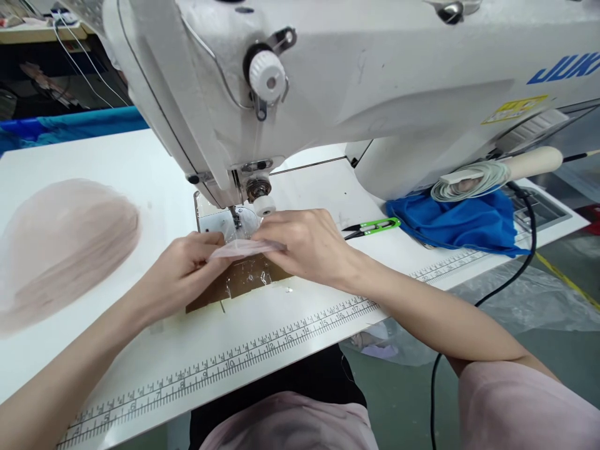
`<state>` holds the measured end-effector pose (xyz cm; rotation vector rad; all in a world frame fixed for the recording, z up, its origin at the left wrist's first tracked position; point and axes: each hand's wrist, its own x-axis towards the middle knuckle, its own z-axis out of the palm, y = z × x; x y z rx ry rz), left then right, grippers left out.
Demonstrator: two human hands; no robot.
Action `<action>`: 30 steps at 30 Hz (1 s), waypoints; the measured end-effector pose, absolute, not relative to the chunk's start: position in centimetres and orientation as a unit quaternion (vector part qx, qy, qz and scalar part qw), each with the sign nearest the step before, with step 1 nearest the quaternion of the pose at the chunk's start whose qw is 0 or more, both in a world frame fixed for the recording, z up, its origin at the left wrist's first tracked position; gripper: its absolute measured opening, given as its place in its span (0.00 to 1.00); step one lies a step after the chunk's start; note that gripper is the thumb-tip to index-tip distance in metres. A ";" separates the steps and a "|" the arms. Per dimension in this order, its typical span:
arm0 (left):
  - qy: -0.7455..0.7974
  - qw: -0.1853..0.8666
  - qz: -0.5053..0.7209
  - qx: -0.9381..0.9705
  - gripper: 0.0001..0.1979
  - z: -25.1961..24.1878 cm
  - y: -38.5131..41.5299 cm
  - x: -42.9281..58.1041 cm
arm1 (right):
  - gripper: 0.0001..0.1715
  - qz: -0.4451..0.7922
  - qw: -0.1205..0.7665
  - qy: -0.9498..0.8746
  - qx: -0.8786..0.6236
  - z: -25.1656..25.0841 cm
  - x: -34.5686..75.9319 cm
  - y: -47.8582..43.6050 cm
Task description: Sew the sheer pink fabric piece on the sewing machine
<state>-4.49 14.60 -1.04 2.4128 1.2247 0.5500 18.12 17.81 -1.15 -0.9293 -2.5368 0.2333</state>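
Both hands pinch a small strip of sheer pale pink fabric (pixel 244 249) just in front of the needle and presser foot (pixel 236 217) of a white sewing machine (pixel 328 81). My left hand (pixel 190 269) grips the strip's left end, its fingers closed. On the other end my right hand (pixel 307 244) is closed, with its fingertips near the needle plate and partly hidden. Beneath the hands, brown tape (pixel 248 278) covers part of the tabletop. A rounded pile of sheer pink fabric pieces (pixel 75 237) lies left of my left hand.
Green thread snips (pixel 375 226) lie right of my right hand. Further right are a blue cloth (pixel 454 219) and a coil of pale cord (pixel 471 180). A printed ruler (pixel 253 347) runs along the table's front edge. A black cable (pixel 532 231) hangs down at the right.
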 end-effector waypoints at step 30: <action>0.381 -0.150 0.125 0.904 0.18 -3.2 10.3 -3.4 | 0.10 0.002 0.208 -0.954 -0.216 -3.3 18.1 17.8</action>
